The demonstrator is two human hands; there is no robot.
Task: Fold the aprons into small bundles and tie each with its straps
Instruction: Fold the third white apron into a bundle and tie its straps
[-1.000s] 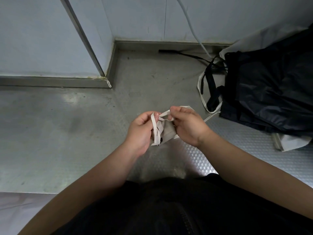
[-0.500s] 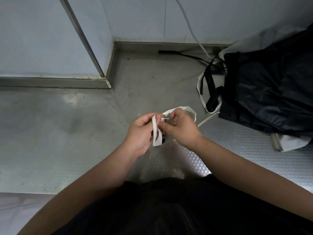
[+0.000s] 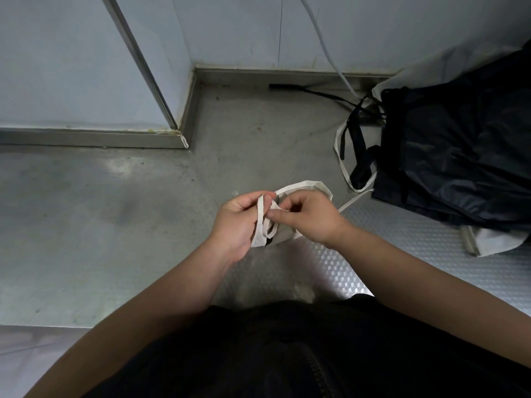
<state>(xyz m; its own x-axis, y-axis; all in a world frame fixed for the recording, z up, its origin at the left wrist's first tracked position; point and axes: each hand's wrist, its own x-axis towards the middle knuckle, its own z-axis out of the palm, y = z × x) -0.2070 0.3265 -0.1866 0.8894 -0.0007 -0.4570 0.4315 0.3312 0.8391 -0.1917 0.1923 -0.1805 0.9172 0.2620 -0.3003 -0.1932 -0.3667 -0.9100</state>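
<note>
A person leans over a grey metal surface (image 3: 115, 225), both bare forearms reaching in from five and seven o'clock so that the hands meet at the centre of the view. The left hand (image 3: 238, 222) is curled, palm turned inward, its thumb and forefinger pinching a pale cloth strap (image 3: 261, 222) that hangs down across the palm in a narrow loop. The right hand (image 3: 310, 216) is knuckles-up and curled as well, its thumb and fingertips pinching the same strap just beside the left thumb. Tucked between and under the two hands is a small pale apron bundle (image 3: 283, 235). The right hand covers most of it, and I cannot tell whether it rests on the surface or is held just off it. More of the strap arches out past the right knuckles toward one o'clock. At two to three o'clock lies a heap of dark aprons (image 3: 459, 156), cut off by the right edge, with light cloth showing beneath and black and pale ties trailing at its near side. Pale blue walls (image 3: 71, 67) rise at ten to twelve o'clock, and a grey cable (image 3: 324, 38) runs down at one o'clock. The person's black top (image 3: 287, 354) fills six o'clock.
</note>
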